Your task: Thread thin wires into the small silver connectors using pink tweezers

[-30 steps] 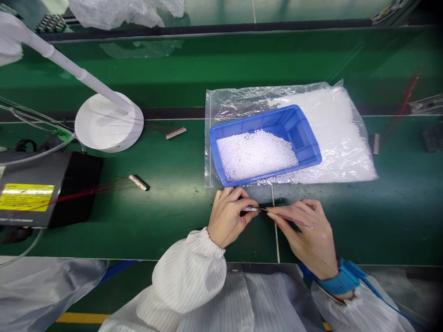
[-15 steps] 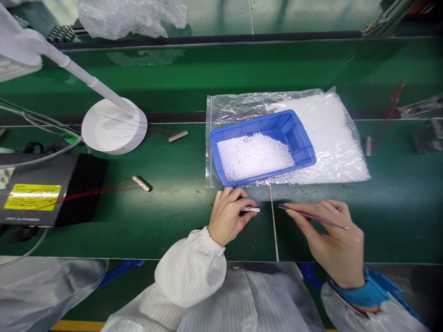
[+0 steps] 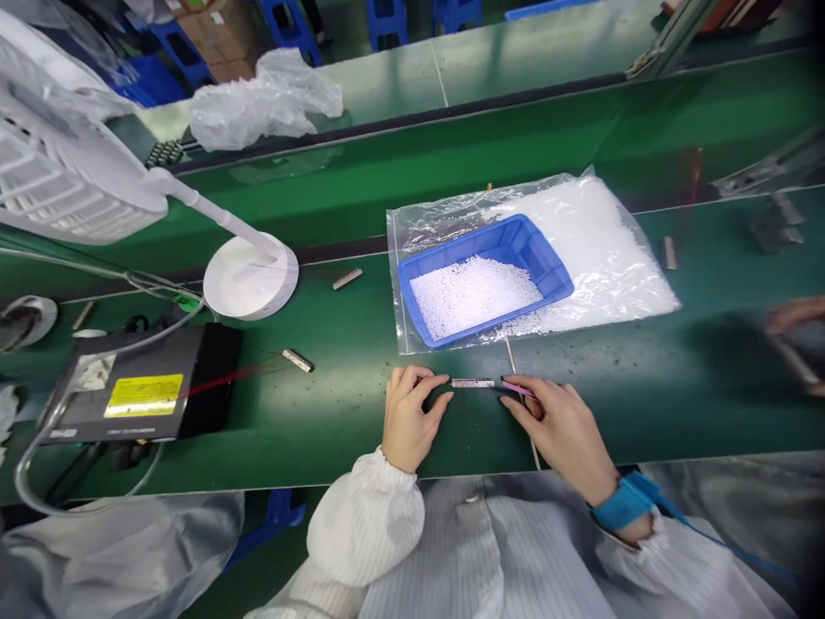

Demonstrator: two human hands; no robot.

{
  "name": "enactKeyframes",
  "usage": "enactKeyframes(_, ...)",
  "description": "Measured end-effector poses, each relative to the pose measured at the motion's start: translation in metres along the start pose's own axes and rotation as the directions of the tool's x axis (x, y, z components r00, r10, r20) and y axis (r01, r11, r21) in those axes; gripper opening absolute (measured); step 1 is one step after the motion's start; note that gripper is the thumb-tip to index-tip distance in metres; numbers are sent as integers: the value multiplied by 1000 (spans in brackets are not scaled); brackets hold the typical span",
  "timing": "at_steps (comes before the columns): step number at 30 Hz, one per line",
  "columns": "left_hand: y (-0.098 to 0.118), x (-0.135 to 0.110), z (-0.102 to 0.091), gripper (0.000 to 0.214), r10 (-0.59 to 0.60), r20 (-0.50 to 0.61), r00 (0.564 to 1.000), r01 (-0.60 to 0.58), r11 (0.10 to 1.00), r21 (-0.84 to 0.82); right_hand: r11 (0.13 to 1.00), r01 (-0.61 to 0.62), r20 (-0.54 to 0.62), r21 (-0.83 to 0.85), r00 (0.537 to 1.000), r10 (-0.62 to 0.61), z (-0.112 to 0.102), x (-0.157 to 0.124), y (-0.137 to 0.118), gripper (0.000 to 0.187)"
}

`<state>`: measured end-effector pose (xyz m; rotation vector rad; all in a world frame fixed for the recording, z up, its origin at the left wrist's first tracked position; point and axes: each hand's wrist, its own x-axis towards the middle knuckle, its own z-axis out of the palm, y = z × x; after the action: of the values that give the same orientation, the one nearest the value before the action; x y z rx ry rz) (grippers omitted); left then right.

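Note:
A small narrow connector-like strip (image 3: 473,383), whitish with a row of dark marks along its far edge, lies level between my two hands. My left hand (image 3: 412,417) has thumb and index finger closed about its left end. My right hand (image 3: 567,430), with a blue wristband, holds pink tweezers (image 3: 517,389) against the palm; the tweezers' far tip is hidden. The right thumb and index fingertips are at the strip's right end. Just beyond the hands, a blue bin (image 3: 493,336) of tiny white beads (image 3: 473,292) sits on a clear bag of white beads (image 3: 612,258).
Similar strips lie on the green bench, one at left (image 3: 297,360), one farther back (image 3: 347,278), one at right (image 3: 670,253). A black box with a yellow label (image 3: 145,395) and a white fan (image 3: 251,275) stand left. Another person's blurred hand (image 3: 799,315) is at the right edge.
My right hand has moved left to the strip's right end, and the tweezers have shifted back into the hand. The strip now shows fully. The view has tilted; another person's hand has appeared at right.

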<state>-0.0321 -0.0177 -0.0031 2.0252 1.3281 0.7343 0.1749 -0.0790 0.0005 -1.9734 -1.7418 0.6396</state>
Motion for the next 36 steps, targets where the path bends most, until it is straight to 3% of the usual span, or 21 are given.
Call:
enactKeyframes(12,-17,32,-8,11,158,175,972,-166,986,32,997,-15,-8,77,1000,16,9,25,-13,20)
enactKeyframes(23,-10,46,-17,14,240,332,912,-267,963,37,995,9,-24,104,1000,-7,9,33,-11,17)
enactKeyframes(36,-11,34,-11,6,180,250,951,-205,976,75,993,-12,-99,117,995,24,15,24,-3,25)
